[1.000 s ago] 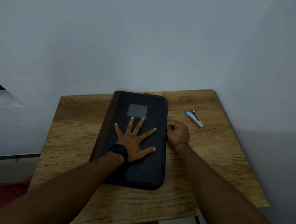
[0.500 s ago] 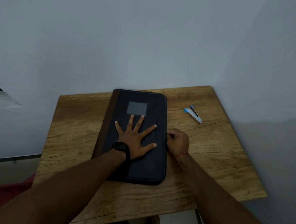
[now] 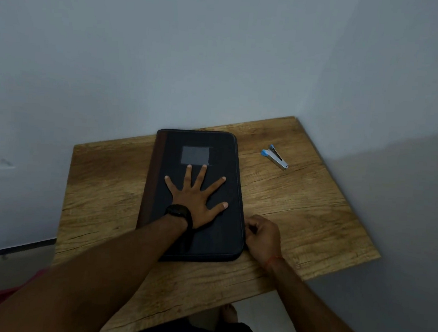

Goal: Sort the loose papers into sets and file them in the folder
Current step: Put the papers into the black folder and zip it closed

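2 hands: left hand [image 3: 194, 203], right hand [image 3: 263, 237].
1 folder [image 3: 224, 226], under left fingers [image 3: 203, 175].
1 grey label [image 3: 196, 155], just past left fingertips.
1 stapler [image 3: 275, 157], well beyond right fingers [image 3: 251, 225].
1 table [image 3: 300, 210].
1 watch [image 3: 178, 212], behind left fingers.
1 red thread [image 3: 273, 260], behind right fingers.

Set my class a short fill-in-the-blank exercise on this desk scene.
The folder on the table is ____, not open.
The left hand wears a black ____.
The right hand curls at the folder's ____ edge.
The stapler has a ____ end.
Answers: closed, watch, right, blue.
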